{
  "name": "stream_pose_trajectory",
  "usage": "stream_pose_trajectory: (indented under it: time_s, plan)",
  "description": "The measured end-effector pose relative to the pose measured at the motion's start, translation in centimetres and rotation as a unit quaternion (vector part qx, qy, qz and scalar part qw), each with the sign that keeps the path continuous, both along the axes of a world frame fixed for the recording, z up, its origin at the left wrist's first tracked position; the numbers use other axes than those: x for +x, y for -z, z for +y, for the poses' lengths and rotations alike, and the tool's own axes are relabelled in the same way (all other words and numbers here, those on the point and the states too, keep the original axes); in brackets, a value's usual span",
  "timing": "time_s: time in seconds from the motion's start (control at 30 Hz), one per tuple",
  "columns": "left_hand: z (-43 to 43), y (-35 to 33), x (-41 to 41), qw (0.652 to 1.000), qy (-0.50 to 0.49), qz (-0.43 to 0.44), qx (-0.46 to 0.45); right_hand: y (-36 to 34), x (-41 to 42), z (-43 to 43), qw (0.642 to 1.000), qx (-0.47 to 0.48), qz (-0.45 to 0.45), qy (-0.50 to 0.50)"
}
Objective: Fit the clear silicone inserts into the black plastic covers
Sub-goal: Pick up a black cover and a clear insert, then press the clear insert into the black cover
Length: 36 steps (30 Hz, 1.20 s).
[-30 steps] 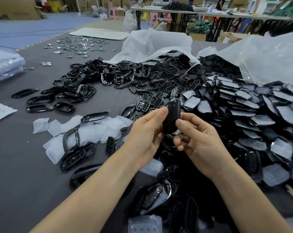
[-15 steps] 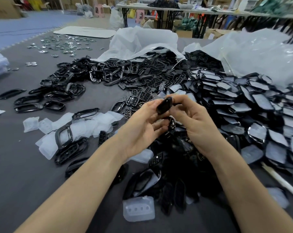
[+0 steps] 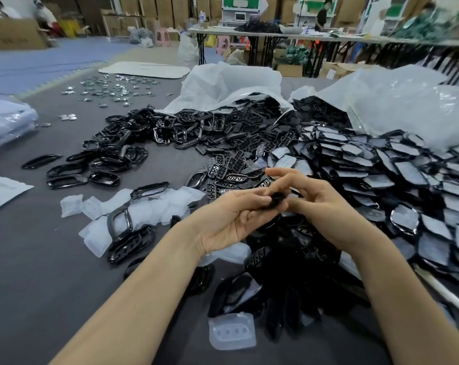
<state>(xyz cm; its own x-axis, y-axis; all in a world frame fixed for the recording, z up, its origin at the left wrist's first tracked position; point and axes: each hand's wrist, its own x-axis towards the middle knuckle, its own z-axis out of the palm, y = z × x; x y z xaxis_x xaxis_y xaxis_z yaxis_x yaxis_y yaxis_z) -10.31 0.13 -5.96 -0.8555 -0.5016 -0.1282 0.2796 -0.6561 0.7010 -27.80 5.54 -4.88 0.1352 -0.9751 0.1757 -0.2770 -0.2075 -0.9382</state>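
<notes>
Surface: dark grey felt-like desk, matte. The room behind is a warehouse floor with folding tables and stacked cardboard boxes.

Stock on the desk:
- glossy black frames, open loops, loose pile on the left
- flat black covers with film on top, shingled rows on the right, spilling from a clear bag
- white bag behind the centre pile
- clear silicone inserts, milky and soft-looking, heaped centre-left
- one insert alone at the near edge, with four round holes
- small shiny metal pieces scattered at the far left

Left hand is palm-up, fingers curled around a black cover, thumb on top. The cover sits between both hands, above the centre pile. Right hand has its index and middle fingers lifted and spread. Its thumb seems to be against the cover, but with the motion blur I can't tell if it actually grips.

Versus 1 s ago: the cover was upright at the fingertips, edge toward the camera. Now it is lower and tipped flatter, and the right fingers have come off it.
</notes>
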Motion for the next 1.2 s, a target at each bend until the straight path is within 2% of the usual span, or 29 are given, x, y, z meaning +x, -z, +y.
stream_pose_trajectory:
  time_s: [0.13,0.17,0.23,0.3,0.37,0.47,0.6,0.7,0.77,0.83,0.97,1.07,1.2]
  plan:
    - [-1.0,0.1,0.6,0.993,-0.095,-0.024,-0.062,-0.4,0.5,-0.2,0.993,-0.037,0.008,0.116]
    - [-1.4,0.0,1.1,0.989,-0.133,-0.02,-0.057,-0.5,0.7,-0.2,0.987,-0.056,0.015,0.149]
    - [-2.4,-0.1,2.6,0.978,-0.208,0.027,-0.015,-0.8,1.5,0.1,0.973,-0.092,0.093,0.192]
    - [-3.2,-0.4,4.1,0.958,-0.263,0.103,0.047,-1.2,3.4,0.3,0.961,-0.086,0.204,0.162]
    - [-3.6,-0.6,4.9,0.938,-0.299,0.157,0.083,-1.4,5.7,0.4,0.952,-0.039,0.296,0.064]
    - [-3.7,-0.8,5.1,0.924,-0.33,0.171,0.095,-1.3,8.3,0.5,0.918,0.026,0.391,-0.055]
    - [-3.5,-0.8,5.0,0.916,-0.342,0.179,0.106,-1.1,9.4,0.5,0.875,0.018,0.48,-0.065]
    - [-3.3,-0.7,4.8,0.916,-0.346,0.176,0.104,-1.1,9.5,0.4,0.874,-0.003,0.483,-0.056]
    - [-3.2,-0.7,4.4,0.925,-0.336,0.16,0.078,-1.3,8.9,0.4,0.89,-0.014,0.454,-0.041]
    - [-2.9,-0.6,3.8,0.933,-0.334,0.127,0.038,-1.8,8.0,0.3,0.924,-0.024,0.382,-0.01]
    - [-2.2,0.1,2.1,0.942,-0.33,0.047,-0.031,-2.0,5.4,0.0,0.991,0.02,0.115,0.071]
    - [-2.1,0.7,1.9,0.938,-0.335,-0.024,-0.082,-0.5,4.6,0.1,0.987,0.103,-0.085,0.092]
    - [-1.8,0.8,1.6,0.906,-0.387,-0.095,-0.143,0.9,3.9,0.2,0.956,0.109,-0.224,0.154]
